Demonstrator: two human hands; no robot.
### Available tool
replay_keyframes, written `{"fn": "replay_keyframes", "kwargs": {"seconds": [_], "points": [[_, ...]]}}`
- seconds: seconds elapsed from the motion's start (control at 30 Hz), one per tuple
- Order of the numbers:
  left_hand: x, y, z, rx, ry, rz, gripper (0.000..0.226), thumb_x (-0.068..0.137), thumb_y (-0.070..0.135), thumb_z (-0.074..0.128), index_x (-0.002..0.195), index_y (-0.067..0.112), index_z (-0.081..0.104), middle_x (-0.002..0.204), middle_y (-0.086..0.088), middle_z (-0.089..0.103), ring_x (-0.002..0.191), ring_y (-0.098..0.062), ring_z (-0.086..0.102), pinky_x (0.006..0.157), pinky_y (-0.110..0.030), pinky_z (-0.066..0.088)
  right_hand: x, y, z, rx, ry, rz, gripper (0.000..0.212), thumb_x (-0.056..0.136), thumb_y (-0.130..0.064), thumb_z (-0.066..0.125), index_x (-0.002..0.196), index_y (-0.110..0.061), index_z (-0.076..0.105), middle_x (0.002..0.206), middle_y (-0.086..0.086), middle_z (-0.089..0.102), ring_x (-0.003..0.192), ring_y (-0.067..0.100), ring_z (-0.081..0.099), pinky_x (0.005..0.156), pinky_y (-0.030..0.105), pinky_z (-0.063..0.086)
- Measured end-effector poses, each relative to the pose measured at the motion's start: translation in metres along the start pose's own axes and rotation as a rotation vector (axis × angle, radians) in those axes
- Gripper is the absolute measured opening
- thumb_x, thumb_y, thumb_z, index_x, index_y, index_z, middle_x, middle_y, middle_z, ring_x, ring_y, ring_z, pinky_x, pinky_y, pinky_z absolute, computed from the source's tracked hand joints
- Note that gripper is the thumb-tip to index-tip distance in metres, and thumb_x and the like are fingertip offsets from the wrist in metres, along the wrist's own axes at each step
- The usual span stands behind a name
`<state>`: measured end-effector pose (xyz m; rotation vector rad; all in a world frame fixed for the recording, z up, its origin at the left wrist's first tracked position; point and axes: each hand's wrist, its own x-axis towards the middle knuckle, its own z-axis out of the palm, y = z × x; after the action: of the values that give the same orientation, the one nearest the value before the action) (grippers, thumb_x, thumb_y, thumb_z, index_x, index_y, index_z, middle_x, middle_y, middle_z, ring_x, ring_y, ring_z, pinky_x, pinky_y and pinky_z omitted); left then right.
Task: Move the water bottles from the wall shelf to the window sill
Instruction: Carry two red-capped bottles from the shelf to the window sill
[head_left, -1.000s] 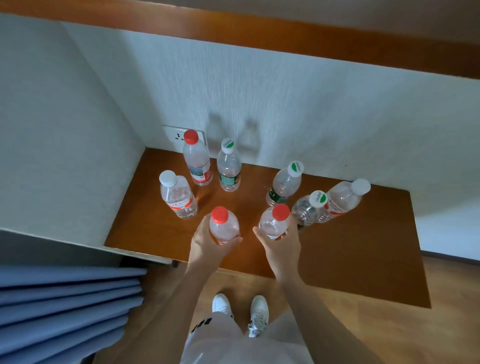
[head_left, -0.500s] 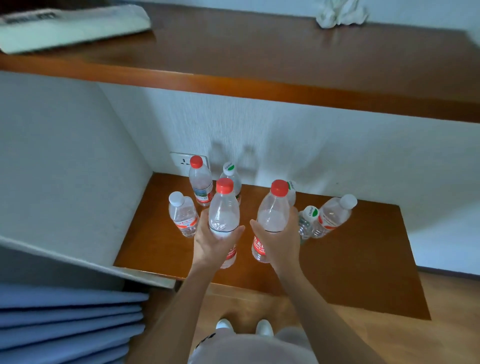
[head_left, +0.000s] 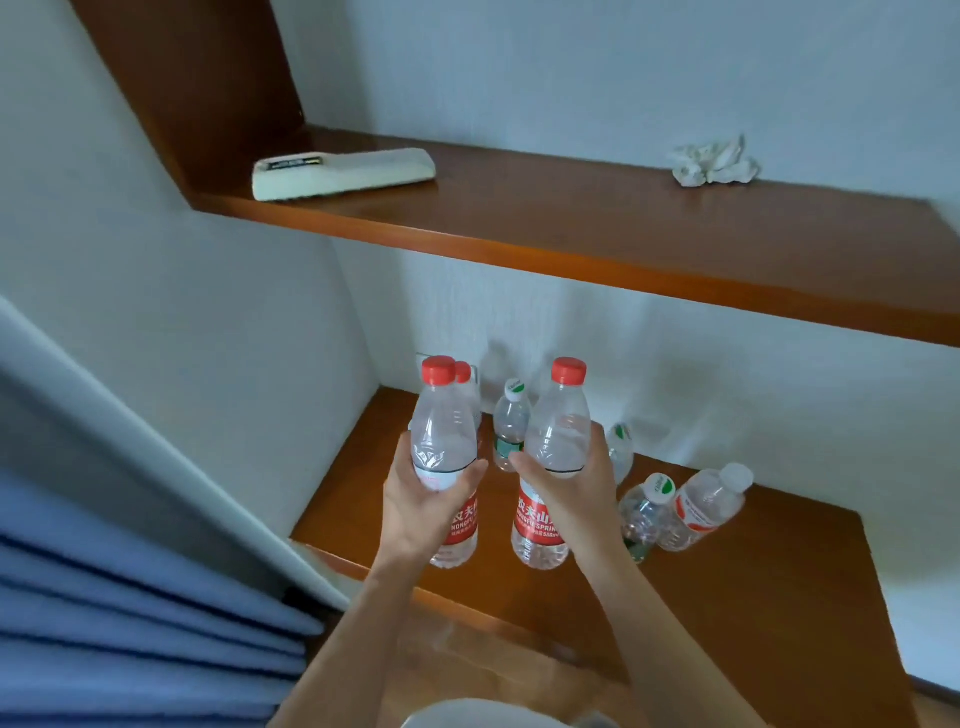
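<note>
both red-capped bottles are up off the lower shelf (head_left: 753, 587) now, higher than half a second ago, and my view has tipped up so the upper shelf (head_left: 597, 228) shows in full. my left hand (head_left: 423, 512) is wrapped around the left bottle (head_left: 444, 441) at its middle, thumb across the front, and my right hand (head_left: 576, 493) grips the right bottle (head_left: 558, 447) the same way; both bottles stand upright, side by side and just apart. five more remain behind them: a red-capped one (head_left: 464, 375) mostly hidden by my left bottle, a green-label bottle (head_left: 510, 426) between the two i hold, another (head_left: 621, 449) peeking past my right hand, a tilted green-capped one (head_left: 644, 512), and a white-capped one (head_left: 706, 506) touching it. the sill is not in view; a blue curtain (head_left: 130, 613) hangs at my left, so i judge the window is that way. i reckon the first pair is secured and the next step is to turn and carry them, keeping clear of the upper shelf edge. up there lie a remote (head_left: 343, 172) and a crumpled tissue (head_left: 714, 161), neither part of the job.
</note>
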<state>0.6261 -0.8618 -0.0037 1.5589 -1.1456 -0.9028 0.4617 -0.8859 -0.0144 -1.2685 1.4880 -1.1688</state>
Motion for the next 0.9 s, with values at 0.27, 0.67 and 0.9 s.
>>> {"fn": "replay_keyframes", "kwargs": {"seconds": [0.27,0.67,0.9], "points": [[-0.041,-0.012,-0.07,-0.063,0.333,-0.023,0.05,0.068,0.048,0.084,0.106,0.04,0.052,0.096,0.015,0.068,0.088,-0.003,0.068,0.062,-0.01,0.051,-0.014,-0.015,0.058,0.074,-0.337,-0.056,0.087,0.071,-0.053,0.083,0.142,-0.043,0.033,0.141,-0.018,0.046,0.124,0.009,0.049,0.099,0.025,0.044],[-0.206,-0.035,-0.122,-0.1,0.971,-0.18,0.043,0.065,0.042,0.081,0.099,0.029,0.058,0.085,0.005,0.071,0.081,-0.016,0.07,0.073,-0.036,0.059,-0.125,-0.019,0.123,0.083,-1.027,-0.208,0.061,0.073,-0.041,0.085,0.123,-0.039,0.051,0.113,-0.021,0.063,0.104,-0.012,0.059,0.073,0.003,0.048],[-0.321,-0.045,-0.138,-0.069,1.316,-0.254,0.04,0.066,0.036,0.083,0.094,0.023,0.059,0.082,0.006,0.07,0.079,-0.016,0.07,0.068,-0.028,0.056,-0.22,-0.02,0.155,0.024,-1.351,-0.26,0.052,0.072,-0.03,0.088,0.113,-0.036,0.057,0.103,-0.019,0.067,0.094,-0.011,0.062,0.072,0.008,0.048]]}}
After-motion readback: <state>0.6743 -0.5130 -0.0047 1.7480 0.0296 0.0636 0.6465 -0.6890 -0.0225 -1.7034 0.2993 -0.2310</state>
